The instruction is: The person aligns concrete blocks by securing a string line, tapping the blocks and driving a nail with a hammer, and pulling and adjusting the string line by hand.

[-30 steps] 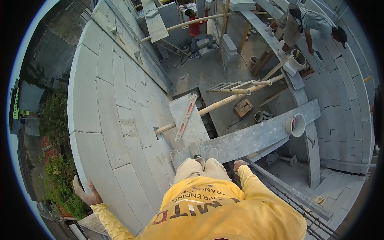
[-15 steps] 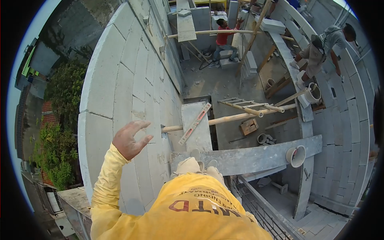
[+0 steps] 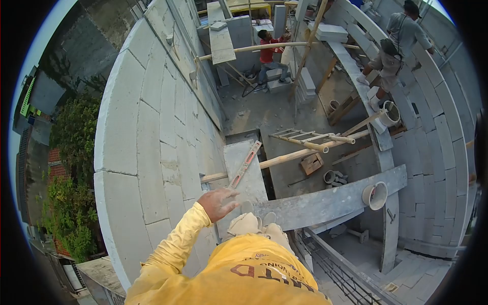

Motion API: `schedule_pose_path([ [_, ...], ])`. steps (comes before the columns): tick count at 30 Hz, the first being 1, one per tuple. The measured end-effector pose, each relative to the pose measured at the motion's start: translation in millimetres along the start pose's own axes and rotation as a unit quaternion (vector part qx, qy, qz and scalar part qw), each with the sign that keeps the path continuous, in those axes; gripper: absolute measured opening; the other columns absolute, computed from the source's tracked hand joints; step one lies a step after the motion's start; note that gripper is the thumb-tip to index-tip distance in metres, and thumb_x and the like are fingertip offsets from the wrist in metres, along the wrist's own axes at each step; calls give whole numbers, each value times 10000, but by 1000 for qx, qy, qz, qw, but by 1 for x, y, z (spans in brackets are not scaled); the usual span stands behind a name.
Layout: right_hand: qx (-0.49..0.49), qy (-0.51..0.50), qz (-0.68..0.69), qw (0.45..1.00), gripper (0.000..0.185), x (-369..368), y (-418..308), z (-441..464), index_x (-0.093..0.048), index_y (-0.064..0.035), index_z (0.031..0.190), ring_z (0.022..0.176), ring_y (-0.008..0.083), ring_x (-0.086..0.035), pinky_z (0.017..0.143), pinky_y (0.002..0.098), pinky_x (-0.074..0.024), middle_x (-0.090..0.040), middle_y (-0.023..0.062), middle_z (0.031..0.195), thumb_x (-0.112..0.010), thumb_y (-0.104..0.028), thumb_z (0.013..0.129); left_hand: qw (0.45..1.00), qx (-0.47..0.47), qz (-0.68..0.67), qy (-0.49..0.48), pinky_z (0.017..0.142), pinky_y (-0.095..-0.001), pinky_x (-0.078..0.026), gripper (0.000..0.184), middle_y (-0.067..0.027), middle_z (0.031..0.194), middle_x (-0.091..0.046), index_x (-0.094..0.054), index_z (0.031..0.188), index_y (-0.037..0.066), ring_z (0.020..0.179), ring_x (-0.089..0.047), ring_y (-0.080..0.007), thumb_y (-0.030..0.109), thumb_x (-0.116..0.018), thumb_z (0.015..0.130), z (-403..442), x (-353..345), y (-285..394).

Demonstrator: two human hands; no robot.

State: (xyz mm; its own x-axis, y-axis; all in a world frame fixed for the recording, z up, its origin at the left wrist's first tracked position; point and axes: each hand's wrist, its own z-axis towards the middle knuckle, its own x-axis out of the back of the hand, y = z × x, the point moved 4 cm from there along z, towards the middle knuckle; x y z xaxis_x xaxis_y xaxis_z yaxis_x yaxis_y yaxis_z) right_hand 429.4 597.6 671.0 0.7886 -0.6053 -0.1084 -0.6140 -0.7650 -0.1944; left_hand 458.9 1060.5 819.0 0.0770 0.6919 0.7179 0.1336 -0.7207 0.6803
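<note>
My left hand [image 3: 218, 203], in a yellow sleeve, reaches over the scaffold plank with its fingers stretched out and nothing in them. It is close to the near end of a red-and-white spirit level [image 3: 246, 163]. The level lies slantwise on a grey board [image 3: 239, 152], and the hand appears apart from it. Left of the hand rises a wall of pale lightweight blocks [image 3: 147, 168]. My shoes stand on the planking just beyond my yellow shirt. My right hand is out of view.
A white bucket [image 3: 374, 195] sits on the cross plank [image 3: 310, 206]. Bamboo poles and a bamboo ladder [image 3: 310, 140] span the drop to the floor below. One co-worker [image 3: 396, 51] stands on scaffolding at right; another [image 3: 270, 56], in red, is lower down. Rebar [image 3: 345, 269] lies lower right.
My left hand has moved right and down, from in front of the block wall to near the level. The view has shifted slightly. The co-worker at right has straightened up.
</note>
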Motion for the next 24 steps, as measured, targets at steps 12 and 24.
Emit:
schedule_pose_path([
  [12, -81, -190, 225, 952, 258, -118, 114, -145, -684, -147, 1048, 679, 141, -653, 630, 319, -558, -684, 22, 844, -705, -315, 854, 982, 102, -108, -115, 840, -363, -553, 344, -185, 1073, -689, -611, 1191, -9, 1011, -684, -265, 153, -667, 893, -6, -53, -99],
  [24, -49, 113, 272, 954, 227, -120, 90, -49, -690, -128, 1000, 656, 192, -671, 626, 369, -584, -689, 71, 801, -662, -311, 868, 980, 28, -49, -191, 913, -345, -509, 424, -205, 1115, -675, -578, 1249, -38, 1036, -661, -256, 235, -648, 933, 88, -50, -60],
])
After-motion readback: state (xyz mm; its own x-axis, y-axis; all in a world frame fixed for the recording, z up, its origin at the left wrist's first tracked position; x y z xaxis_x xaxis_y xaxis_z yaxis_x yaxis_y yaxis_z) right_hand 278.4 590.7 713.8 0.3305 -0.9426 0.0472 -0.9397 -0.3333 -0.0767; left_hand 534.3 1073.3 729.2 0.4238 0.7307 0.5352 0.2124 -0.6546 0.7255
